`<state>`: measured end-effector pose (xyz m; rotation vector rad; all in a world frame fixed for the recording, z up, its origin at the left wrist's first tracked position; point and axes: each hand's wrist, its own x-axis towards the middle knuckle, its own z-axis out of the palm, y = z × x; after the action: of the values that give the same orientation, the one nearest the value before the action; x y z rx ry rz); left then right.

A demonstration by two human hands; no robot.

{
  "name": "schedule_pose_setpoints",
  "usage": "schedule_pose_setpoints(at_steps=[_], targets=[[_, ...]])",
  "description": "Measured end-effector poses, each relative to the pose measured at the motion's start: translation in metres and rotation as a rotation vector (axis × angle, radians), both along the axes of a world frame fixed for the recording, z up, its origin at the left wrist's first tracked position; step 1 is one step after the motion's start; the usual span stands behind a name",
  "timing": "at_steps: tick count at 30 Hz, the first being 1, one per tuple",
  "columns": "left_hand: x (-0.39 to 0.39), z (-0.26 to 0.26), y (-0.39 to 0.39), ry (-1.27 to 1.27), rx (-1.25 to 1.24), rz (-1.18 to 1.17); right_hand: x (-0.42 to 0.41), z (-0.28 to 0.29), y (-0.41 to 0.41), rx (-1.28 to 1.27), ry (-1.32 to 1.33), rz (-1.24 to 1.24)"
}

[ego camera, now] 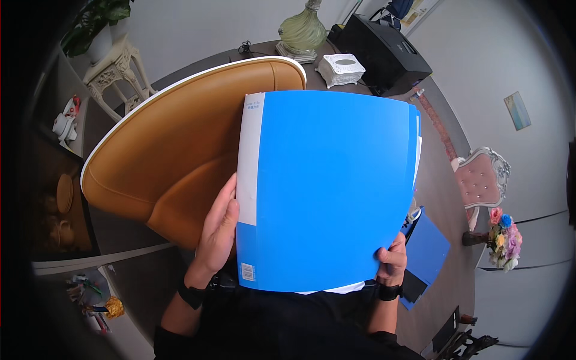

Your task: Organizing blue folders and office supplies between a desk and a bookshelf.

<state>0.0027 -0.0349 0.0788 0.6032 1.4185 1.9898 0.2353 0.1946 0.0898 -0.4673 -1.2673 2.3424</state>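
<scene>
A closed bright blue plastic file folder [333,180] is held up in front of me, its cover facing the camera. White paper edges stick out along its right side and bottom. My left hand [220,229] supports the pale spine, thumb along its edge and the other fingers partly hidden behind. At the lower right corner, my right hand [393,261] pinches the folder with the thumb on the cover; its remaining fingers are mostly out of sight behind it. A barcode label sits low on the spine side.
Behind the folder stands a tan leather chair [180,135]. The desk [450,252] carries a second blue folder [427,252], a white tissue box [342,69], a black printer [382,54], a green glass lamp [303,29] and a flower vase [504,238]. Shelves are at left.
</scene>
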Motion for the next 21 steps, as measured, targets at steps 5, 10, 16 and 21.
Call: schedule_pose_setpoints(at_steps=[5,10,16,21], targets=[[0.002,0.005,0.004,0.116,0.003,0.040,0.010,-0.014,-0.014,-0.152,-0.037,0.081],[0.002,0.005,-0.001,0.218,0.097,0.070,0.009,-0.005,-0.014,0.023,-0.176,0.148],[0.006,0.026,-0.015,0.289,0.126,0.172,0.006,-0.014,-0.011,0.165,-0.305,0.217],[-0.002,0.013,-0.021,0.345,0.143,0.226,-0.001,-0.026,-0.015,-0.087,-0.169,0.188]])
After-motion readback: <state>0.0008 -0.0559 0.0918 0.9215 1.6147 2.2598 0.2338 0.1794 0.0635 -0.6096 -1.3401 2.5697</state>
